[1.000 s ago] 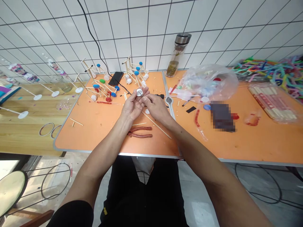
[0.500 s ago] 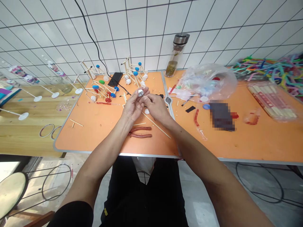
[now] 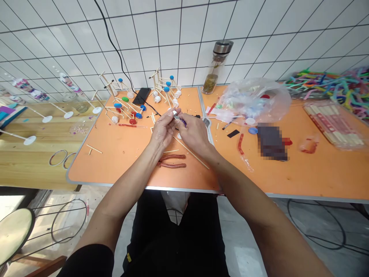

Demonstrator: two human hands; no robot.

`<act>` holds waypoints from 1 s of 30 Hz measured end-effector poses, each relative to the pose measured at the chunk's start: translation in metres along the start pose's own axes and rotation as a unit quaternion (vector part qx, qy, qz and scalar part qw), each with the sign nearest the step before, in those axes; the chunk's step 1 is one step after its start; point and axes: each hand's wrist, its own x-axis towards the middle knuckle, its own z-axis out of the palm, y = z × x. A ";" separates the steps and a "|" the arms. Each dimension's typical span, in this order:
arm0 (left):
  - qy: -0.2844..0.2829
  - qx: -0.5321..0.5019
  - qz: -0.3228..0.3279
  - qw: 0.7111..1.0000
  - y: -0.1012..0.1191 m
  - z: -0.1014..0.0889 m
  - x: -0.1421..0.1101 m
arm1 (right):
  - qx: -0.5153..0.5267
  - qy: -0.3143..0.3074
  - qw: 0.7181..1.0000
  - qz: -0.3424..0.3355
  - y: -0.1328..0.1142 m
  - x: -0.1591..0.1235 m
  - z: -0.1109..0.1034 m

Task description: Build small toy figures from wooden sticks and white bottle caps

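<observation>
Pinched in the fingers of my left hand (image 3: 162, 131) is a small white plastic bottle cap (image 3: 174, 114), partly hidden by the fingers. My right hand (image 3: 194, 130) is closed around a small tool with a dark blue part (image 3: 183, 122) and a metal tip; its kind is hard to make out. That tip meets the cap. Below my hands lie red-handled pliers (image 3: 173, 166) and a long thin wooden stick (image 3: 193, 154). Another white cap (image 3: 179, 136) shows partly beneath my right hand.
Stick frames with coloured cap wheels (image 3: 117, 105) stand at the back left, beside a phone (image 3: 141, 96). Behind is a glass bottle (image 3: 211, 79). To the right are a plastic bag of caps (image 3: 255, 98), wrapped sticks (image 3: 333, 123) and fuzzy coloured stems (image 3: 331, 86).
The cap has tilted in my left hand, its face turning away. My right hand has shifted slightly, and the tool's blue part now shows between its fingers.
</observation>
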 end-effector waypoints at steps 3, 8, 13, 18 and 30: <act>-0.027 -0.006 -0.013 1.000 0.003 -0.001 -0.001 | 0.259 -0.094 0.954 0.118 -0.001 0.008 -0.006; -0.065 0.005 -0.038 0.997 0.010 -0.003 -0.001 | 0.545 -0.236 0.751 0.288 -0.001 0.015 -0.013; -0.043 -0.019 -0.062 0.997 0.018 -0.002 -0.001 | 0.453 -0.150 0.857 0.192 0.002 0.009 0.001; -0.022 -0.036 -0.066 0.997 0.022 0.001 -0.001 | 0.148 -0.030 0.988 0.027 0.005 0.005 0.015; -0.001 0.036 -0.016 0.999 0.012 -0.001 0.005 | 0.037 -0.020 0.999 0.002 -0.002 -0.002 0.011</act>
